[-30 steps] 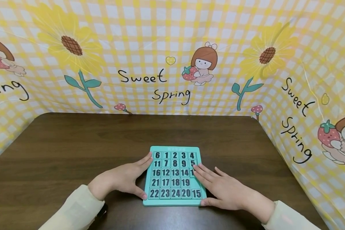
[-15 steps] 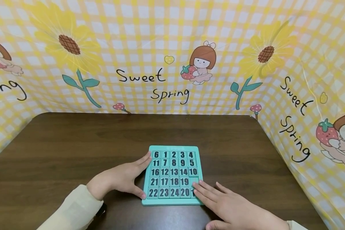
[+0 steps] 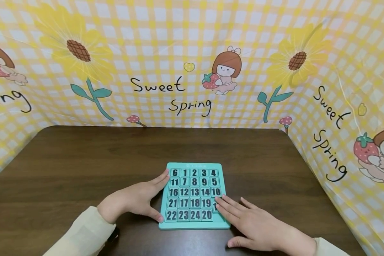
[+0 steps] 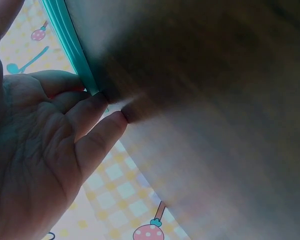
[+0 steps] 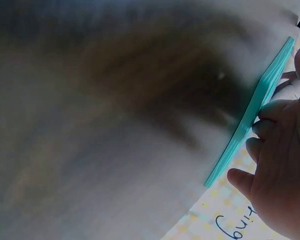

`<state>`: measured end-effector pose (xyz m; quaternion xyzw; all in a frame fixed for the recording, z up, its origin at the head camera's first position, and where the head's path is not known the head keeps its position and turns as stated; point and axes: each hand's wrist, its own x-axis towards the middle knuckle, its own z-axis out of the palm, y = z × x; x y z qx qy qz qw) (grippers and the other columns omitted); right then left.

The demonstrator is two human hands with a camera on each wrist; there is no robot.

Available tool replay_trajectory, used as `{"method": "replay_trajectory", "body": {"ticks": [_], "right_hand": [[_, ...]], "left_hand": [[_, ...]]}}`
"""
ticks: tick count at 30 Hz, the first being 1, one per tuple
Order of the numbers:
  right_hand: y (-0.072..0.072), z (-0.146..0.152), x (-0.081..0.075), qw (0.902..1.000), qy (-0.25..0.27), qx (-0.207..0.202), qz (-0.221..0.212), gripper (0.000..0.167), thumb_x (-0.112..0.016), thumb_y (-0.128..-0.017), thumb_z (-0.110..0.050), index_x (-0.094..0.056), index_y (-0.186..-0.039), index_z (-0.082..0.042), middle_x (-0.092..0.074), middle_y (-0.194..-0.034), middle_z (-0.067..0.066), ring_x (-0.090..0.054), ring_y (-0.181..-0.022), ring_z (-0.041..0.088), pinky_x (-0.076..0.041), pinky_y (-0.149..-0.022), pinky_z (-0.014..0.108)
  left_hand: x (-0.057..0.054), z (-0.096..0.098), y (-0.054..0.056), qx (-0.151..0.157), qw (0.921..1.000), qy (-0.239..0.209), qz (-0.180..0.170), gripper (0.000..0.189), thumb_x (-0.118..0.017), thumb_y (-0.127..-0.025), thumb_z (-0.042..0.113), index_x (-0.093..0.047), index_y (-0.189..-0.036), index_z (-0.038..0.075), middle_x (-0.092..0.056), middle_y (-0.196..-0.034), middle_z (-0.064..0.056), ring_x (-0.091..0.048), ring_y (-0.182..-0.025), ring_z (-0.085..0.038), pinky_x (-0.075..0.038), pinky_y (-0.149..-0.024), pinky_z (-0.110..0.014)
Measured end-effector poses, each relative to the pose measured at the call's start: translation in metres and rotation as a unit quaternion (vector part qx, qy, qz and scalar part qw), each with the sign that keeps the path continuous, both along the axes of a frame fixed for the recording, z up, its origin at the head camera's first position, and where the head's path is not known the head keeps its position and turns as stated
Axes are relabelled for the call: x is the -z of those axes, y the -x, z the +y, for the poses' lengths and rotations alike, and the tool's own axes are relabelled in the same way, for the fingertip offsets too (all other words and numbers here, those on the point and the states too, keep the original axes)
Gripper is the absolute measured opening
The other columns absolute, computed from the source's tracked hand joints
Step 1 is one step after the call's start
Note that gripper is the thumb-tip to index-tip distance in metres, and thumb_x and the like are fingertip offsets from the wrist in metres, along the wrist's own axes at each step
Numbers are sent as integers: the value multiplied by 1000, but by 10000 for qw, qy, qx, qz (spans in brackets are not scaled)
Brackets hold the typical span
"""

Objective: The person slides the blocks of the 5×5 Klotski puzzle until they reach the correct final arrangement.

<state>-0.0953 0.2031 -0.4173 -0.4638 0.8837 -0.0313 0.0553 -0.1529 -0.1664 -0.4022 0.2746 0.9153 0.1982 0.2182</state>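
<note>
A turquoise sliding number puzzle lies flat on the brown table, its tiles marked with black numbers. My left hand rests along the puzzle's left side, thumb at the lower corner and fingers at the upper edge. In the left wrist view, its fingers touch the turquoise rim. The straight fingertips of my right hand press on a tile in the right column, below the 10 tile. They cover most of its number. A gap shows at the bottom right corner, right of the 20 tile.
The brown wooden table extends around the puzzle. A yellow checked cloth with printed flowers, figures and lettering hangs behind it and along both sides.
My right hand has gone down the puzzle's right column, then back up a little. The bottom right 15 tile has slid upward, leaving the corner slot bare. My left hand stays put.
</note>
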Motion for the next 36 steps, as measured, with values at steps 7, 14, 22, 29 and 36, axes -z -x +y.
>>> {"method": "replay_trajectory", "body": {"ticks": [7,14,22,29,36], "right_hand": [[10,-3,0,10000,-39,57,37,84,-37,-97,-67,-24,-159,-12,-16,-168,4,-21,-154,24,-37,-110,61],[5,-11,-1,9997,-57,-232,75,84,-37,-97,-66,-22,-159,-12,-16,-168,5,-21,-153,24,-38,-109,60],[-5,-24,5,9944,-91,-886,572,77,-36,-101,-61,-26,-158,-10,-22,-167,5,-24,-152,23,-43,-108,52],[-8,-21,6,9963,-106,-734,427,78,-35,-100,-63,-23,-159,-13,-20,-167,3,-22,-153,23,-43,-107,54],[-11,-11,9,9973,-40,-572,455,79,-36,-100,-62,-23,-159,-12,-23,-166,6,-26,-152,23,-44,-106,54]], "left_hand": [[0,0,-1,34,10000,-9,71,124,-85,-70,54,-17,-158,0,-4,-169,-12,-36,-146,-31,-37,-113,-51],[-1,0,-1,-11,10000,-31,10,125,-84,-69,56,-15,-159,2,-3,-169,-10,-35,-146,-32,-37,-113,-51],[1,-1,0,50,9999,-80,35,126,-84,-69,57,-15,-158,1,-2,-169,-10,-35,-146,-32,-37,-113,-51],[2,0,0,-20,10000,-74,-53,126,-84,-69,56,-14,-159,2,-1,-169,-9,-34,-146,-32,-37,-113,-51],[1,0,0,2,10000,-50,-72,126,-84,-69,57,-14,-159,1,-1,-169,-10,-35,-146,-33,-37,-113,-51]]}}
